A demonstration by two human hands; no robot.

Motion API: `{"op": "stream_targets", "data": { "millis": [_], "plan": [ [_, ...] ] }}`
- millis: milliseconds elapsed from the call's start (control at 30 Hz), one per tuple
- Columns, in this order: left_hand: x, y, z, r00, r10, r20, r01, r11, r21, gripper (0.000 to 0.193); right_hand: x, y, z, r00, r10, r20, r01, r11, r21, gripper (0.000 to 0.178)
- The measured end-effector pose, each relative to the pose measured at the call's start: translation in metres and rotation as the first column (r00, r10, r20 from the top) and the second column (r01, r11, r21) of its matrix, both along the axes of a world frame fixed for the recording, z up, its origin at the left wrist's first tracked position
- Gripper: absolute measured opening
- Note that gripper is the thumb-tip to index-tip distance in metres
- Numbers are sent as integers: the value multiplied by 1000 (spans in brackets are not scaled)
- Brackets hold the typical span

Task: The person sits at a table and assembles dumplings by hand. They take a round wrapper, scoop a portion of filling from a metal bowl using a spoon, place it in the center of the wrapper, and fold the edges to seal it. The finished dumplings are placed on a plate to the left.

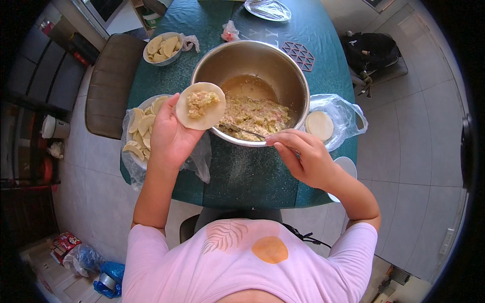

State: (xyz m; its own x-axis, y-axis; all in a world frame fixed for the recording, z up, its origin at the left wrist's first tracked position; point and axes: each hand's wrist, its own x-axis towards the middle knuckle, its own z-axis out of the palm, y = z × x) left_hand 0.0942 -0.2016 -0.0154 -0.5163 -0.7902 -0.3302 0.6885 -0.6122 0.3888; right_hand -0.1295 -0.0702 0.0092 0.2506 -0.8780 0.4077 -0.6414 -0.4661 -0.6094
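On the fingers of my left hand [172, 131] lies a round dumpling wrapper [210, 121], with a mound of minced filling [201, 103] at its middle. The thumb rests along the wrapper's left edge. My right hand [303, 154] pinches the handle of a metal spoon [246, 131], whose bowl end dips into the filling at the near side of a large steel bowl [306, 101]. Chopped filling [260, 115] covers the near half of that bowl, with liquid pooled beyond it. A stack of round wrappers [319, 125] sits on a clear plastic bag to the right.
Folded dumplings [144, 129] fill a plate on plastic at the left, and more lie in a white bowl [175, 61] behind. A lattice trivet [299, 55], a small plastic bag [230, 32] and a wrapped plate [268, 9] are farther back. A white dish [345, 165] stands near my right forearm.
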Motion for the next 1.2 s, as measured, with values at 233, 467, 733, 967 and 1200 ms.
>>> {"op": "stream_targets", "data": {
  "millis": [233, 467, 733, 967, 1200],
  "plan": [
    [0, -1, -3, 1000, 18, 6, -18, 1000, 21, 42, 3, -2, 2, 998, 5, -63, -11, 997, -82, 11],
    [0, -4, -14, 998, 43, 49, -44, 999, 19, 41, 3, -3, -1, 998, -56, -21, 56, 998, -7, 11],
    [2, -6, -18, 999, 37, 16, -37, 999, 34, 41, 8, -3, -1, 997, -73, -27, 73, 997, 3, 10],
    [2, -5, -18, 999, 26, 20, -27, 999, 19, 41, 10, -3, -3, 999, -47, -27, 48, 999, 20, 9],
    [1, -4, -16, 997, 49, 66, -50, 999, 11, 41, 7, -1, -2, 994, -70, 84, 62, 994, 93, 9]
  ]
}}
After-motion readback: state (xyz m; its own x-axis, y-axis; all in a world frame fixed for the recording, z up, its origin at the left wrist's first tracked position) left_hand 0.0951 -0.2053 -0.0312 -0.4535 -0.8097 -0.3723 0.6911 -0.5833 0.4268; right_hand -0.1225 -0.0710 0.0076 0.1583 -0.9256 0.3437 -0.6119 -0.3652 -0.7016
